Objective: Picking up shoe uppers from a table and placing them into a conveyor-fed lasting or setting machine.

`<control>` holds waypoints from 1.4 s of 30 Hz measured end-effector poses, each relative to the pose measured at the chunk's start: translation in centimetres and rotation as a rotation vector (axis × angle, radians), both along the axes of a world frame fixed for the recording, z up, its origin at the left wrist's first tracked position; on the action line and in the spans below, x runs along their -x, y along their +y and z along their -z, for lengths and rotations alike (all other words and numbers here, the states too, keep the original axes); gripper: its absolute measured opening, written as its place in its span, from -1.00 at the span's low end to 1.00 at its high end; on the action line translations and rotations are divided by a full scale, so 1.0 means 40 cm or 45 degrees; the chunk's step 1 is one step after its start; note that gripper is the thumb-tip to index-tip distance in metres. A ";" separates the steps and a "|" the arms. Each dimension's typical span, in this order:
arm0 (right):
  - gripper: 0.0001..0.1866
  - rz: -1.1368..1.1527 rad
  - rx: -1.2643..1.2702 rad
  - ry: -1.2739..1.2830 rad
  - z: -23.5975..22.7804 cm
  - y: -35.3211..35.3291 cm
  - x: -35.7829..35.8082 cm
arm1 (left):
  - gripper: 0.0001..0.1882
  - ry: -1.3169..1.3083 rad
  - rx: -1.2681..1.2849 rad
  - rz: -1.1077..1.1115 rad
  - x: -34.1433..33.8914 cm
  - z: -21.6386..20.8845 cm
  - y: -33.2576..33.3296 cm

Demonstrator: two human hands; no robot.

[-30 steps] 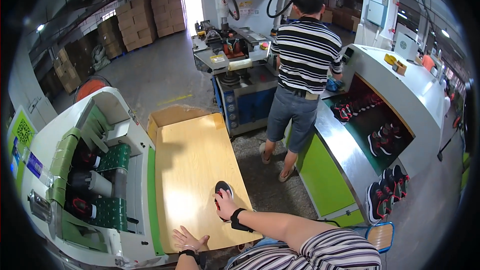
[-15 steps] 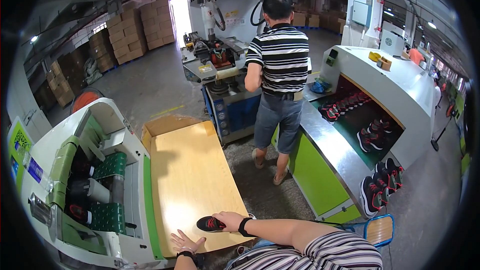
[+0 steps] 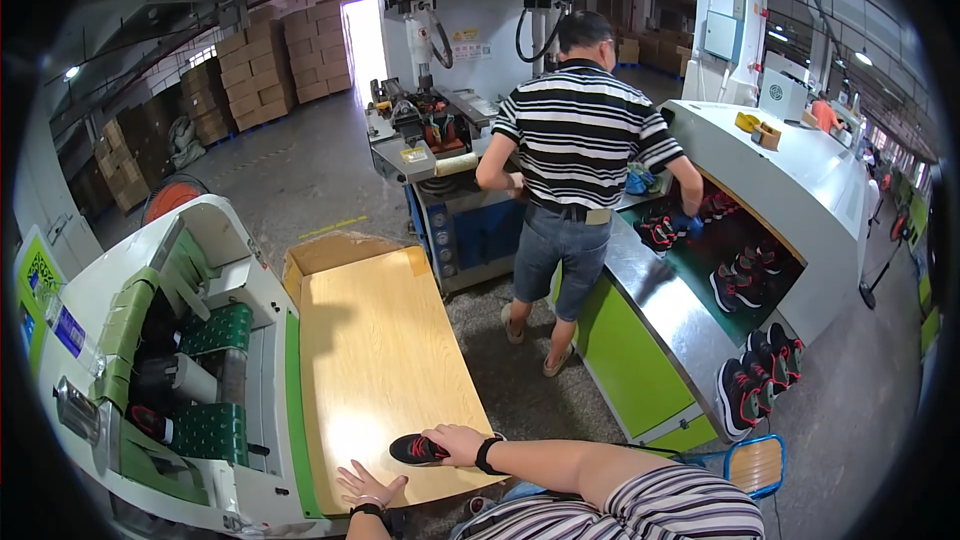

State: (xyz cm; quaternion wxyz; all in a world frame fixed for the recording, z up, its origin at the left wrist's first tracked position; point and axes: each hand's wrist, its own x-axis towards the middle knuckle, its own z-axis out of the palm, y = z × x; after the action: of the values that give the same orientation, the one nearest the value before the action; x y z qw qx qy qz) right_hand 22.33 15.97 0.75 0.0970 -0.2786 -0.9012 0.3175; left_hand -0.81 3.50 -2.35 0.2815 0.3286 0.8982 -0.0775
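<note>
Near the front of a pale wooden tabletop (image 3: 385, 340) lies a black shoe (image 3: 415, 449) with red laces. My right hand (image 3: 456, 444) is closed round its right-hand end, and a dark band circles that wrist. Beside it on the left, my left hand (image 3: 369, 488) rests at the table's front with fingers spread, holding nothing. A small gap separates the left hand from the shoe.
At left stands a white machine (image 3: 270, 430) with green padded rollers and shoes inside. Ahead, a co-worker (image 3: 577, 140) stands between a press (image 3: 440, 130) and a conveyor (image 3: 655, 285) carrying shoes. More shoes (image 3: 740, 390) line its near end, beside a blue-framed stool (image 3: 755, 465).
The co-worker has turned right and stretched an arm to the shoes on the conveyor. My hands and the black shoe have hardly moved.
</note>
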 end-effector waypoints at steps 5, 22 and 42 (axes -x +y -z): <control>-0.23 -0.011 0.027 -0.092 0.000 -0.016 0.001 | 0.53 -0.002 -0.002 -0.007 -0.004 0.002 -0.011; -0.27 -0.097 0.032 0.005 -0.027 0.016 0.004 | 0.47 -0.095 -0.115 -0.021 0.000 -0.033 -0.021; -0.05 0.515 0.269 0.304 0.015 0.281 -0.012 | 0.17 -0.178 -0.818 -0.020 0.119 -0.141 0.763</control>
State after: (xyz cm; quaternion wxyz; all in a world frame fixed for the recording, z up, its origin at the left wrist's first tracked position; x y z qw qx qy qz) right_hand 22.82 27.22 0.16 0.2348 -0.4223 -0.7712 0.4145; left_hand -5.56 34.04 3.31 0.2252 0.3983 0.8577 0.2347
